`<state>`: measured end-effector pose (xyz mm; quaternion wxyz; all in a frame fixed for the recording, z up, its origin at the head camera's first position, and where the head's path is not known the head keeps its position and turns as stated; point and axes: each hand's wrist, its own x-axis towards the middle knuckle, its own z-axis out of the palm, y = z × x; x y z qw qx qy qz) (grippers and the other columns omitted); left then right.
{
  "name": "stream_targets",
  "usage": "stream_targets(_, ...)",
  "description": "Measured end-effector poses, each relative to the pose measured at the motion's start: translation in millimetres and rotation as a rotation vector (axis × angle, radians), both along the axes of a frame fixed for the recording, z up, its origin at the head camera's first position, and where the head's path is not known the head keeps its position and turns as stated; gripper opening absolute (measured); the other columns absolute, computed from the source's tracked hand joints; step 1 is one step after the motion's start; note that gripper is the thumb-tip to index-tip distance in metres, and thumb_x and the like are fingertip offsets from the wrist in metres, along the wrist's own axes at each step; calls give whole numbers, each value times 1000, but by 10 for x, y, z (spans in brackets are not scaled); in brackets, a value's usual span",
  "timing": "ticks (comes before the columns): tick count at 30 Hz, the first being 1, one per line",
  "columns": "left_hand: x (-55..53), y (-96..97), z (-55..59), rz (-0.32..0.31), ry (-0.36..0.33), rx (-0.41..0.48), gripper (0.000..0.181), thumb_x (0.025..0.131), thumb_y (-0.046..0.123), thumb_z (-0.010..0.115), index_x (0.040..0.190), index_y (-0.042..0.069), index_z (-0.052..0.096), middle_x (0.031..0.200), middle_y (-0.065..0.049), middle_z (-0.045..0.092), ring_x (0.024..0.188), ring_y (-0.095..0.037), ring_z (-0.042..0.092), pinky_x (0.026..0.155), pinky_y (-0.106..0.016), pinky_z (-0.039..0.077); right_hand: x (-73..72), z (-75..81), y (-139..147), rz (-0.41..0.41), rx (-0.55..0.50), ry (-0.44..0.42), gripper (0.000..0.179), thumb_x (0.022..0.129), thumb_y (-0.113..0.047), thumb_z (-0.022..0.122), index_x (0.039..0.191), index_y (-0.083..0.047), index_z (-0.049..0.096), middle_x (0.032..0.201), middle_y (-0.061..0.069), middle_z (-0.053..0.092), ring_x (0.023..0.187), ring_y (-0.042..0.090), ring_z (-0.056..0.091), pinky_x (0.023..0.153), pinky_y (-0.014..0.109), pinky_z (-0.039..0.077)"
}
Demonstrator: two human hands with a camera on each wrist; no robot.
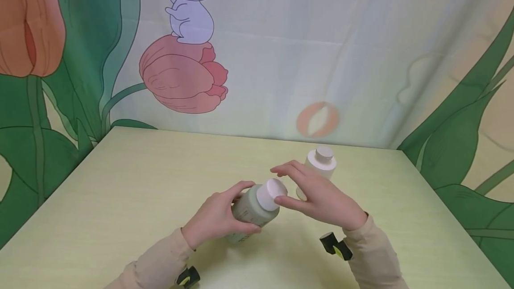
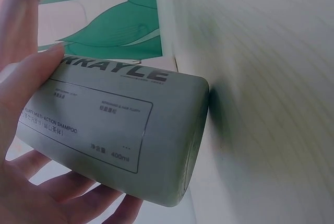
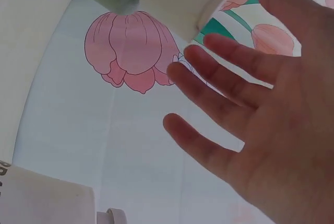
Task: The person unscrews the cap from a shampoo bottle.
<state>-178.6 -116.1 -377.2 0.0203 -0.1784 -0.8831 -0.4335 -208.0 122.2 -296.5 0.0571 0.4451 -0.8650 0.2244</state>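
Observation:
A grey-green shampoo bottle (image 2: 115, 125) with a white cap (image 1: 272, 194) leans over the table, cap end up and tilted to the right. My left hand (image 1: 217, 217) grips it round the body, thumb on the near side and fingers on the far side. Beside the cap is my right hand (image 1: 321, 195), fingers spread and fairly straight. Its thumb lies at the cap's edge; whether it touches I cannot tell. In the right wrist view the fingers (image 3: 224, 98) stand apart from the cap. Behind the right hand a white bottle (image 1: 321, 164) stands upright, partly hidden.
The pale yellow table (image 1: 160, 168) ends at a hanging cloth (image 1: 261, 79) printed with tulips and a white animal. Small black devices (image 1: 336, 246) sit at both wrists. In the right wrist view the white bottle (image 3: 47, 198) appears at the lower left.

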Motion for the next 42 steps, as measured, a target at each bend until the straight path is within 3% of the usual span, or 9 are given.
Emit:
stream_targets(4, 4, 11, -3, 2, -6, -4, 80, 64, 35, 89, 133, 25, 49, 108, -1, 70, 95, -14, 65, 81, -38, 49, -14, -8, 13, 36, -4, 3, 37, 90, -27, 69, 123, -15, 57, 116, -5, 58, 106, 10, 57, 90, 28, 50)
stream_targets(9, 11, 25, -3, 4, 6, -21, 80, 64, 36, 89, 133, 26, 49, 108, 0, 71, 95, -14, 65, 81, -38, 49, -22, 19, 87, 155, 12, -45, 45, 91, -17, 67, 132, -16, 51, 128, -4, 52, 119, 12, 51, 101, 32, 46)
stream_targets(13, 13, 25, 1, 9, 12, -25, 81, 64, 35, 89, 133, 26, 49, 108, -1, 71, 94, -15, 66, 81, -38, 49, -21, 33, 111, 98, 16, -68, 51, 91, -27, 68, 137, -19, 47, 133, -6, 51, 124, 10, 49, 103, 32, 44)
stream_targets(18, 16, 32, 0, 3, 19, -29, 80, 64, 35, 89, 133, 25, 49, 107, 0, 71, 93, -14, 65, 79, -36, 49, -37, 16, 77, 20, 10, -26, 43, 90, -33, 69, 127, -16, 56, 124, -7, 59, 115, 8, 54, 98, 32, 45)
stream_targets(22, 16, 33, 6, 4, 16, -25, 81, 64, 35, 89, 134, 25, 49, 108, -1, 71, 94, -15, 66, 80, -37, 49, -53, 5, 67, 60, 7, -4, 37, 90, -26, 69, 124, -16, 59, 121, -6, 59, 113, 10, 55, 98, 34, 45)
stream_targets(27, 12, 30, 11, 10, 18, -28, 81, 64, 35, 89, 134, 24, 49, 107, -1, 71, 94, -15, 66, 80, -37, 49, -60, 7, 96, 134, 4, -14, 49, 90, -19, 68, 136, -19, 52, 133, -4, 54, 124, 14, 51, 103, 35, 45)
stream_targets(31, 8, 31, 16, 9, 21, -27, 81, 64, 34, 89, 134, 24, 49, 106, -2, 71, 93, -15, 66, 80, -37, 49, -65, 11, 86, 95, -4, -18, 50, 91, -27, 68, 137, -17, 51, 133, -4, 55, 124, 13, 51, 104, 34, 44)
stream_targets(36, 16, 35, 28, 8, 13, -20, 81, 64, 35, 89, 134, 24, 49, 107, -2, 71, 93, -15, 66, 80, -38, 49, -68, 6, 65, 52, -13, -13, 44, 88, -31, 70, 127, -14, 57, 122, -5, 61, 116, 11, 56, 98, 31, 47)
stream_targets(42, 21, 27, 36, 9, 0, -19, 81, 64, 35, 89, 134, 24, 49, 106, -2, 71, 93, -15, 66, 80, -37, 49, -68, 17, 69, 126, -10, 14, 42, 89, -20, 69, 129, -13, 57, 125, -5, 60, 117, 12, 55, 100, 32, 46)
